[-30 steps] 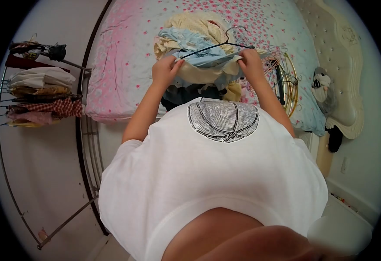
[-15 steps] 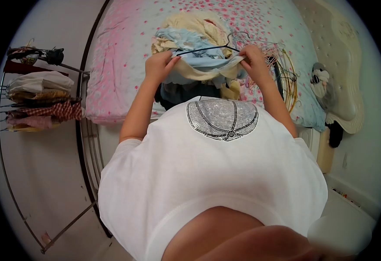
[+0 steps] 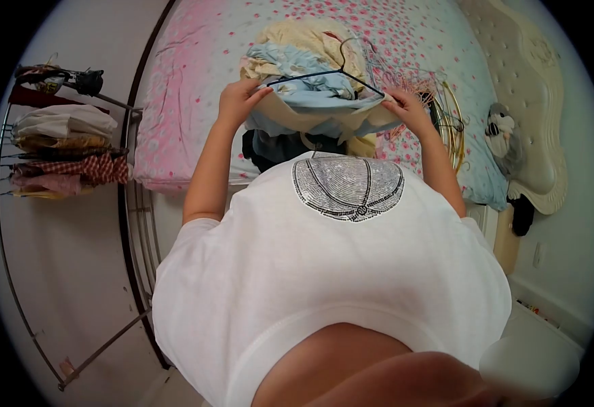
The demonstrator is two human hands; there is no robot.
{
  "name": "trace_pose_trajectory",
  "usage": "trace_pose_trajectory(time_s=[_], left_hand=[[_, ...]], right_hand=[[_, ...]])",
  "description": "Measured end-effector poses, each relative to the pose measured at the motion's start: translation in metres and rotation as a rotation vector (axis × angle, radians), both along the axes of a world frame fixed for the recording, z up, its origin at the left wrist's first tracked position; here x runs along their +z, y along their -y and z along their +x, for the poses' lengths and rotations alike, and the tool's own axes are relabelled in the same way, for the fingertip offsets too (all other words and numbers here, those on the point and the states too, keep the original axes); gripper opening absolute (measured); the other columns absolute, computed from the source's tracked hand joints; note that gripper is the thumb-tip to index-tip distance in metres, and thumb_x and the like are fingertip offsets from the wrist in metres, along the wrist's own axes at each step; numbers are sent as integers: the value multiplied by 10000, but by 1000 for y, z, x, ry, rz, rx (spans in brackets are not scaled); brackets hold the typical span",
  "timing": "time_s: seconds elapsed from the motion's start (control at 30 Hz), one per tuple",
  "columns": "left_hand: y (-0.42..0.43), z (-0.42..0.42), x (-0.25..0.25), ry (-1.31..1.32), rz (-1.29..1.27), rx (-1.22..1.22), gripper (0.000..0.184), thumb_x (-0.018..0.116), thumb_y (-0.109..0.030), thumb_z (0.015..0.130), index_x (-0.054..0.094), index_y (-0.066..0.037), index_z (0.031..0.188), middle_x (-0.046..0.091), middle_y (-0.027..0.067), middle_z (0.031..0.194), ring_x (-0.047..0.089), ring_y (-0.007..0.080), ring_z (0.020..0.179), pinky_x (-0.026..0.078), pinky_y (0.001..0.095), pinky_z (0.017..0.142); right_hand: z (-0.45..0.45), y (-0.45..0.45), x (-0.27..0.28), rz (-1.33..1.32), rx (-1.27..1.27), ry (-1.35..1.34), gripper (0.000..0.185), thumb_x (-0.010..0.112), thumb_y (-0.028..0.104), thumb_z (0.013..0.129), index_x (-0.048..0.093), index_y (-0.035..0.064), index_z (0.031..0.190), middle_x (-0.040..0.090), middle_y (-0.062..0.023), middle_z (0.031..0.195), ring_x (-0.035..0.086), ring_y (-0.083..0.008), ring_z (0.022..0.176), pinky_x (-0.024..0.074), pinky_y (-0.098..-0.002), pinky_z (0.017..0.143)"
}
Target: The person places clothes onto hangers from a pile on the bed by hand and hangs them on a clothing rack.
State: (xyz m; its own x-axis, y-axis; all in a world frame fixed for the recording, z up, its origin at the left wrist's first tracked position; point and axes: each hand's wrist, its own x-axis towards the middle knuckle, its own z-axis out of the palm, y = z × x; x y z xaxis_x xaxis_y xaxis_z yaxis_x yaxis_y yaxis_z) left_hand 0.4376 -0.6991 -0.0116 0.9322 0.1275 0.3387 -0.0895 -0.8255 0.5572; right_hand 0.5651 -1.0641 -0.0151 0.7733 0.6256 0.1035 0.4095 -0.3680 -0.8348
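Head view. Bed with pink-and-white floral sheet (image 3: pixel 188 136) spans ten to two o'clock. Cream padded headboard with shiny studs (image 3: pixel 538 129), between two and three. Grey metal clothes rack (image 3: pixel 5 237), between nine and ten; garments in white, mustard and red check (image 3: pixel 66 129) already hang there, well apart from both hands.

At twelve o'clock on the bed, a heap of cream and pale-blue cloth (image 3: pixel 303 34); no hangers can be made out inside it. Nearer the body, pale-blue garment with cream edge (image 3: pixel 317 119), spread between the hands, over dark folded cloth (image 3: pixel 280 150). Loose gold and wire hangers (image 3: pixel 461 129) lie tangled at two o'clock, just beside the right forearm, the nearest clutter. Grey-and-white plush toy (image 3: pixel 504 136) beyond them, by the headboard.

Left hand (image 3: pixel 238 103) at eleven, right hand (image 3: pixel 409 108) between one and two: fingers of both pinch the garment's edge by the ends of a thin dark-blue hanger (image 3: pixel 303 76). Whether they also grip the hanger: cannot tell.

Stage, judged: hanger laid along the garment's opening, seating unconfirmed; hook free, on no rail.
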Motion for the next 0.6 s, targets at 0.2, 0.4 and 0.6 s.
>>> trace_pose_trajectory(time_s=[0.2,0.4,0.6], left_hand=[[-11,2,-2,152,-68,-183,163,593,-190,789,621,-36,830,604,90,774,563,261,727,444,310,657],[-7,9,10,211,-23,-177,126,591,-146,784,607,-24,806,597,96,780,556,264,719,438,325,649],[9,1,52,302,-33,-113,133,582,-148,793,597,-17,804,592,96,771,552,256,697,434,321,619]], right_hand=[[1,1,-13,-77,-44,6,206,571,215,820,601,19,874,541,-60,681,478,-159,620,382,-277,589],[-12,-4,11,-199,2,69,196,541,211,828,587,27,876,567,-96,711,515,-199,636,403,-301,603],[-17,1,18,-172,-42,116,187,525,196,831,581,29,894,582,-114,747,541,-244,671,421,-323,633]])
